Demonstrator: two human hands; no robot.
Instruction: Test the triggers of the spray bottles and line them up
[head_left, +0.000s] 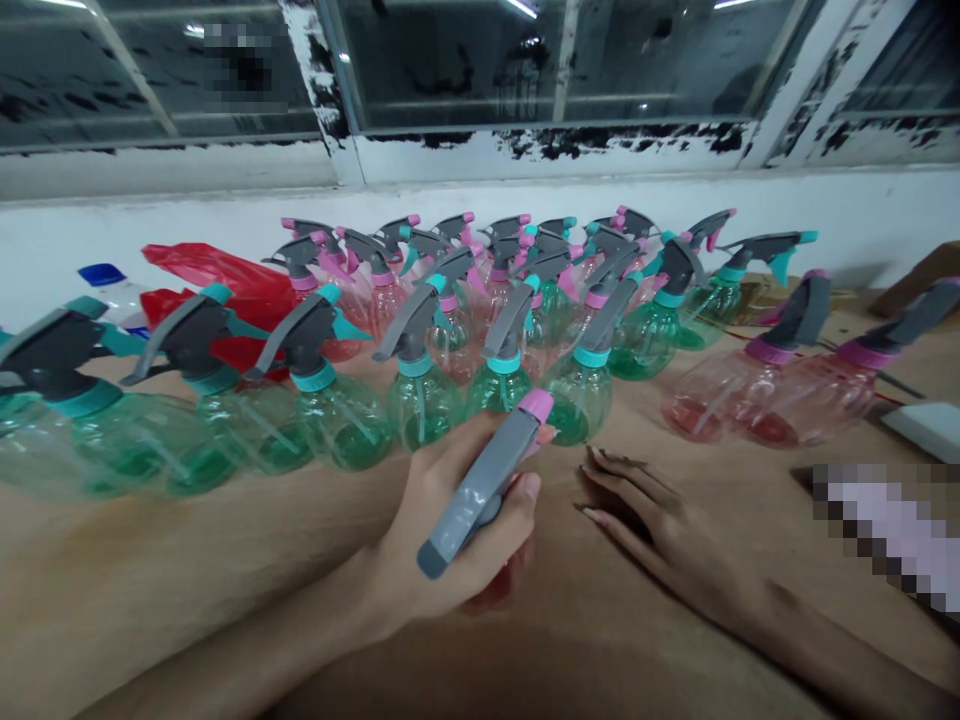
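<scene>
My left hand (450, 530) is wrapped round a pink spray bottle (480, 490) with a grey trigger head and pink nozzle, held just above the brown tabletop (225, 560); the bottle's pink body shows under my palm. My right hand (660, 530) lies flat on the table just to the right, fingers stretched out and holding nothing. Right behind both hands stands a row of green spray bottles (420, 390) with grey and teal heads.
Several more pink and green spray bottles (510, 270) crowd the back of the table against a white wall under windows. Two pink bottles (750, 390) stand at the right. A red plastic bag (217, 280) lies at the back left, a white block (926, 428) at the right edge.
</scene>
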